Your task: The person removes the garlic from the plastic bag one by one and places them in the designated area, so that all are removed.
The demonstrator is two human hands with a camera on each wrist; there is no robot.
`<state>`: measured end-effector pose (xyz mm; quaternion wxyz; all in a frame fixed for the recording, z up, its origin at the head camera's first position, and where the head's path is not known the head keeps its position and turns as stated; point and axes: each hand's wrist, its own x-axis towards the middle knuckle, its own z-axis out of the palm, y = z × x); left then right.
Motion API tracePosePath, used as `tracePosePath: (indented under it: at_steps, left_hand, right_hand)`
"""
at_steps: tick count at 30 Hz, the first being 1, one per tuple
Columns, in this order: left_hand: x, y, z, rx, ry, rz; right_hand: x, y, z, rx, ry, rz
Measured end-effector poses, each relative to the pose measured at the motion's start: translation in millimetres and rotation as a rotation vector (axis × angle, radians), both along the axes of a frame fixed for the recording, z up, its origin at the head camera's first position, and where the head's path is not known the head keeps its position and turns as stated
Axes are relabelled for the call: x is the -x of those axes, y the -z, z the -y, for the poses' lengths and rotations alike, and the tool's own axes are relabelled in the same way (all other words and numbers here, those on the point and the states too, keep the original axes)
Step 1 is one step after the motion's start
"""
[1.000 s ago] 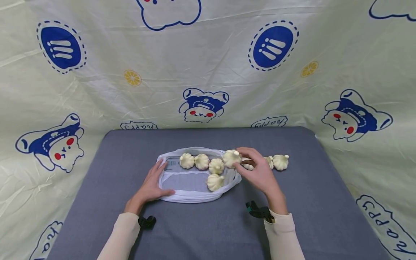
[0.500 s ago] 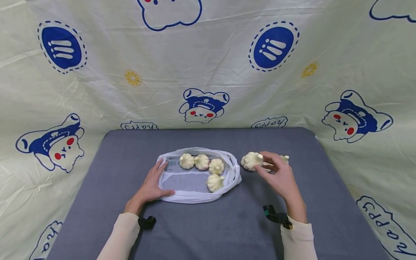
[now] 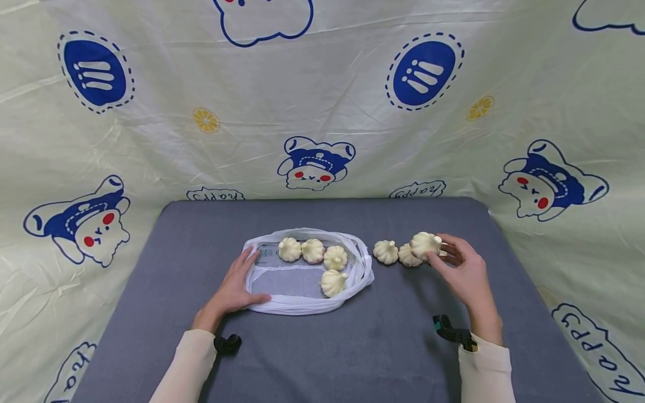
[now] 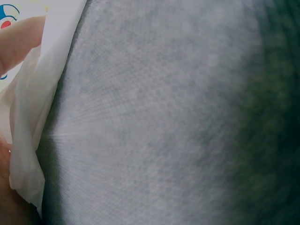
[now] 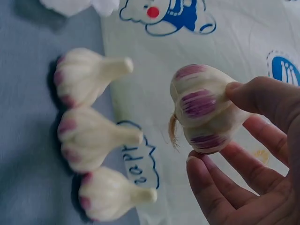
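Head view: right hand (image 3: pixel 466 271) pinches garlic bulb (image 3: pixel 425 244), obscuring end bulb (image 5: pixel 108 194); left hand (image 3: pixel 233 286) spread against bag (image 3: pixel 308 305).

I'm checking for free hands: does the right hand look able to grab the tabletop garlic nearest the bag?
Probably not freely: the right hand holds another bulb, though nothing covers that garlic.

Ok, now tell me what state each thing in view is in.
White bag: mouth open
Four bagged garlic bulbs: whole, resting inside
Held garlic bulb: whole, raised
Three table bulbs: whole, resting in a row
Left fingers: spread, touching the bag
Right fingers: pinching the held bulb
Table: covered in gray cloth
Backdrop: hanging, creased
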<state>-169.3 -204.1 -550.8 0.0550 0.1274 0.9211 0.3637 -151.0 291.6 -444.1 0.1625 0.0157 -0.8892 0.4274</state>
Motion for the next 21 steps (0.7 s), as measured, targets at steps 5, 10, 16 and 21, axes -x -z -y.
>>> tracePosePath:
  at_steps: [5, 10, 16, 21]
  left_hand:
    - [0.0, -0.2, -0.1, -0.006, -0.002, 0.010]
    - [-0.3, -0.2, 0.0, 0.001, -0.004, 0.004]
    - [-0.2, -0.3, -0.4, 0.003, -0.006, 0.004]
    - [0.2, 0.1, -0.5, -0.001, -0.005, -0.015]
  right_hand:
    - [2.4, 3.2, -12.8, -0.009, 0.064, 0.019]
    - [5.1, 4.1, -23.8, -0.003, 0.104, 0.018]
    - [9.2, 8.2, -33.8, 0.000, 0.148, 0.021]
    - [14.4, 12.1, -45.1, -0.022, 0.188, 0.072]
